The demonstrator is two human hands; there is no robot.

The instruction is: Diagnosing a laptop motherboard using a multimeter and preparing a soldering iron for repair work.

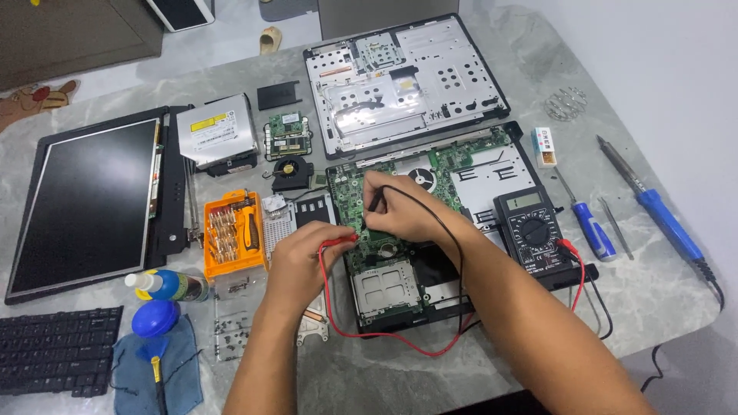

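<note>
A green laptop motherboard (430, 165) lies in its black base in the middle of the grey table. My left hand (307, 257) pinches a red test probe (340, 241) whose tip rests on the board. My right hand (403, 207) holds a black test probe (377, 201) down on the board just above it. Red and black leads (400, 342) loop round the front of the base to a black multimeter (530, 227) at the right.
A silver laptop cover (403, 81) lies behind. At left are a screen panel (84, 204), an optical drive (215, 131), a fan (290, 173), an orange bit set (233, 234), a keyboard (54, 350) and a blue blower (156, 317). At right lie a blue screwdriver (588, 223) and a soldering iron (657, 207).
</note>
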